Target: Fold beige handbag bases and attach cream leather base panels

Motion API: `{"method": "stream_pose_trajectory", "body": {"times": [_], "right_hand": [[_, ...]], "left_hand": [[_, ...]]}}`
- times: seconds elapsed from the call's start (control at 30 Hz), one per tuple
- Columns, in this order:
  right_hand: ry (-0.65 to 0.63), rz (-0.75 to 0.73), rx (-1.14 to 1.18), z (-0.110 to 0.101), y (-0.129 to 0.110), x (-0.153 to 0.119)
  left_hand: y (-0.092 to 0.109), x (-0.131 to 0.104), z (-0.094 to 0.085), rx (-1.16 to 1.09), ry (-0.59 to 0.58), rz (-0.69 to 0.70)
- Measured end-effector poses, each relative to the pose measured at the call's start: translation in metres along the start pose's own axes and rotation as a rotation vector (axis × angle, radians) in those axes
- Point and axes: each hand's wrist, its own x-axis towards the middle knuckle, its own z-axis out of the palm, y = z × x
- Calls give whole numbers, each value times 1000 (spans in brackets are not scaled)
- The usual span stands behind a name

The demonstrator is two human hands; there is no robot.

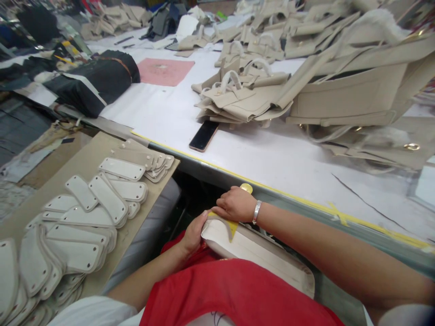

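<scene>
A beige bag body (258, 256) lies tilted across my lap, its long pale base facing up. My left hand (196, 232) is closed round the near left end of that base, thumb on top at the corner. Close beside it, my right hand (236, 204) is curled into a grip over the same end. Out of the right fist sticks a round brass-coloured end (246, 188); the rest of that tool is hidden in the fingers. Under the right hand a flat yellow piece with a curved edge (229, 224) rests against the base.
Left of me, pale bag panels with holes (108, 199) are heaped on a brown board (136, 226). On the white table (163, 113) ahead lie a phone (204, 136), beige bags (244, 97), a pink sheet (166, 71) and a black wrapped bundle (97, 81). Yellow tape (272, 188) lines its edge.
</scene>
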Motion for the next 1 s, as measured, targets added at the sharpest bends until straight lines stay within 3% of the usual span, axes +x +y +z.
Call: {"method": "stream_pose_trajectory", "body": {"times": [0.2,0.4,0.57,0.63,0.73,0.9,1.0], "right_hand": [[-118,192,42,1,-14,-21],[-198,351,19,-9,-38,-34],[-249,513,-35,-28,-47,-45],[-212,629,9,-38,-51,-58],[-115,744,258,-52,-65,-83],[70,746,867,-52,-111,-114],[114,794,847,-36,-136,-116]], "left_hand": [[17,-1,5,77,-315,48],[27,1,-2,112,-461,-55],[44,13,-20,88,-521,-221],[54,14,-31,240,-524,-200],[69,8,-44,400,-530,-178],[77,-9,-36,179,-669,-397],[72,-10,-22,57,-717,-434]]}}
